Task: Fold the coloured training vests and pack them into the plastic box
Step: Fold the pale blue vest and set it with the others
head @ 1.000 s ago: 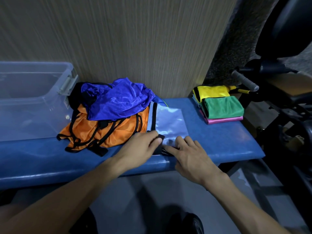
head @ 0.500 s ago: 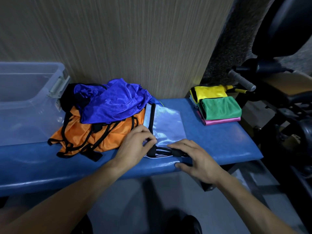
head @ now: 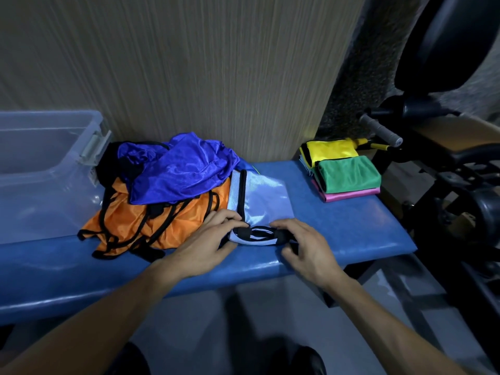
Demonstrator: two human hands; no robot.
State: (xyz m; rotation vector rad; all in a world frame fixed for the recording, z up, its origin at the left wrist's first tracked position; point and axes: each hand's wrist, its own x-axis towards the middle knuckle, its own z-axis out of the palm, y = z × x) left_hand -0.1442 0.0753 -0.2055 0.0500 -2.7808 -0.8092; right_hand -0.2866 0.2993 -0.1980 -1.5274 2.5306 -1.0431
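Both hands, left (head: pixel 205 240) and right (head: pixel 305 247), pinch pale vest (head: pixel 266 203) near hem; roll toward 12 o'clock, edges aligned.

A long padded worktop (head: pixel 338 226) covered in blue vinyl carries, at its left end, a clear plastic storage box (head: pixel 40 171); beside it a loose heap of orange and royal-blue mesh vests with black trim (head: pixel 162 201); near the front edge a pale blue vest, partly folded (head: pixel 262 204); and at the far right a neat stack of folded yellow, green and pink vests (head: pixel 346 171)
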